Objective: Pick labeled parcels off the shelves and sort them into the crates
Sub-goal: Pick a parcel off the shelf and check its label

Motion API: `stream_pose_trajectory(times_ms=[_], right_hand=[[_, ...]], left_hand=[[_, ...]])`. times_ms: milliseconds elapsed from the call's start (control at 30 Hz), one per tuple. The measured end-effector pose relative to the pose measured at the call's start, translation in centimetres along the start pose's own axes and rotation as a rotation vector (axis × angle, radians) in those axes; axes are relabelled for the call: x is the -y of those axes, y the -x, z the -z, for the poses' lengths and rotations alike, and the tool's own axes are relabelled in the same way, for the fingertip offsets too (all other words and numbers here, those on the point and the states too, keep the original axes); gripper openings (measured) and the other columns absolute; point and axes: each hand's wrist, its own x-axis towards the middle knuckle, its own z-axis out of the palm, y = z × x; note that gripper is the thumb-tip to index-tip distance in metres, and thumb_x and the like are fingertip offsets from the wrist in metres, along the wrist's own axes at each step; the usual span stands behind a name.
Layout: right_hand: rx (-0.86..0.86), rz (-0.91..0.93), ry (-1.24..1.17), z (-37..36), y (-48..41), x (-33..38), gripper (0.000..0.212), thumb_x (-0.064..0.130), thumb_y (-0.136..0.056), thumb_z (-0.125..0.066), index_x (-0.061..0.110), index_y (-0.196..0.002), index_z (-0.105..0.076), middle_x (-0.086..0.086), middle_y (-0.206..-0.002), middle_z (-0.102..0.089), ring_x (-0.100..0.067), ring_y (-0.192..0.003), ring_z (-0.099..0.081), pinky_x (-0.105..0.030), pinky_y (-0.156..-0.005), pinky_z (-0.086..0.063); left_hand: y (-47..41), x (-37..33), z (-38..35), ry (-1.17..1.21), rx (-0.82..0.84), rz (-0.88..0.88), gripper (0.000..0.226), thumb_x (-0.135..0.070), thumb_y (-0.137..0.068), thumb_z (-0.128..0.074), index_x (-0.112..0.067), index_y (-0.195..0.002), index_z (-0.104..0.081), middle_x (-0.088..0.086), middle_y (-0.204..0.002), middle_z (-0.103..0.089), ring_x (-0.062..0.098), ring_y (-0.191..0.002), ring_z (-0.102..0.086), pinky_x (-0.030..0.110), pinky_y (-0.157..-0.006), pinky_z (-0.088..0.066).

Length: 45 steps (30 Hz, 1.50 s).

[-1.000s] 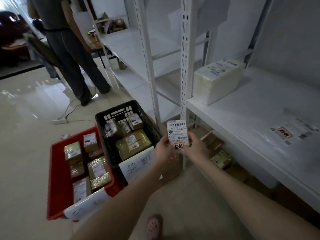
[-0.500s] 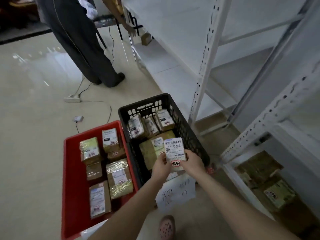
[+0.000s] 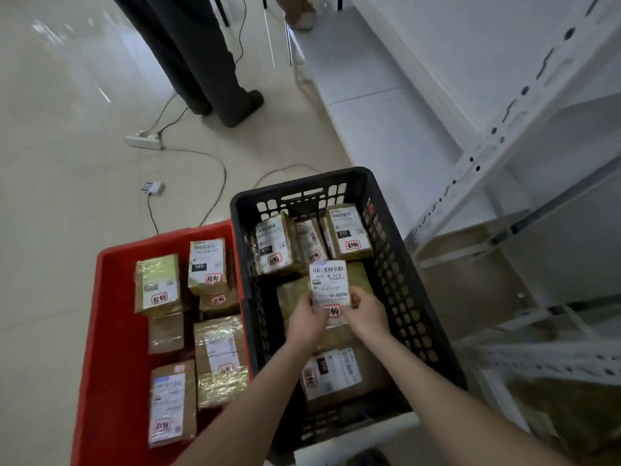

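Both hands are pinching the parcel (image 3: 331,284) by its lower corners, the left hand (image 3: 307,319) on one side and the right hand (image 3: 364,312) on the other, holding it label-up over the middle of the black crate (image 3: 416,264) (the red crate (image 3: 111,331) is sitting right alongside). That light grip is worrying me: letting go unevenly could be flipping it face-down among the other parcels (image 3: 274,243), and misreading the label could be landing it in the wrong crate.

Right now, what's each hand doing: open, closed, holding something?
Left hand: pinching the parcel at its left edge.
Right hand: pinching the same parcel's right edge.
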Motion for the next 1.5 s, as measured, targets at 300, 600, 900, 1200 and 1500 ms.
stream_pose_trajectory(times_ms=[300,600,900,1200,1500], right_hand=[[0.0,0.176,0.068,-0.8,-13.9,4.6,0.03,0.021,-0.089,-0.059,0.029,-0.117,-0.064,0.009,-0.107,-0.067,-0.007,-0.078,-0.055,-0.018,-0.056,-0.038],[0.014,0.239,0.237,-0.7,-12.8,4.0,0.044,0.009,-0.087,-0.059,0.015,-0.131,-0.056,-0.006,-0.128,-0.056,-0.021,-0.112,-0.053,-0.027,-0.086,-0.044],[-0.063,0.118,0.555,4.5,-3.7,4.2,0.065,0.029,-0.089,-0.061,0.029,-0.146,-0.03,0.001,-0.15,-0.029,-0.023,-0.132,-0.033,-0.039,-0.1,-0.043],[-0.278,0.042,0.524,9.5,12.6,2.4,0.063,0.029,-0.091,-0.056,0.025,-0.147,-0.027,-0.002,-0.15,-0.028,-0.024,-0.132,-0.03,-0.037,-0.102,-0.039],[-0.512,-0.1,0.532,15.6,28.4,-2.2,0.059,0.022,-0.091,-0.054,0.021,-0.145,-0.03,-0.005,-0.147,-0.031,-0.025,-0.133,-0.031,-0.038,-0.106,-0.037]], left_hand=[[-12.7,-5.0,-0.2,-0.178,-0.186,-0.125,0.03,-0.006,-0.094,-0.047,-0.005,-0.123,-0.054,-0.009,-0.092,-0.058,0.002,-0.065,-0.053,0.006,-0.043,-0.04],[-12.0,-5.1,-0.7,-0.477,-0.09,-0.137,0.052,-0.006,-0.092,-0.048,-0.008,-0.142,-0.037,0.014,-0.148,-0.035,0.026,-0.132,-0.039,0.035,-0.104,-0.038],[-3.6,-6.4,0.3,-0.928,0.03,-0.338,0.068,-0.017,-0.089,-0.058,-0.014,-0.148,-0.024,0.008,-0.156,-0.018,0.028,-0.137,-0.032,0.038,-0.094,-0.05],[8.8,-7.6,0.3,-1.157,0.142,-0.693,0.072,-0.02,-0.085,-0.061,-0.017,-0.147,-0.025,0.005,-0.153,-0.022,0.027,-0.137,-0.03,0.041,-0.097,-0.047],[21.6,-8.0,-5.4,-1.286,0.282,-1.038,0.06,-0.018,-0.087,-0.055,-0.013,-0.142,-0.032,0.01,-0.145,-0.032,0.029,-0.131,-0.036,0.04,-0.093,-0.047]])
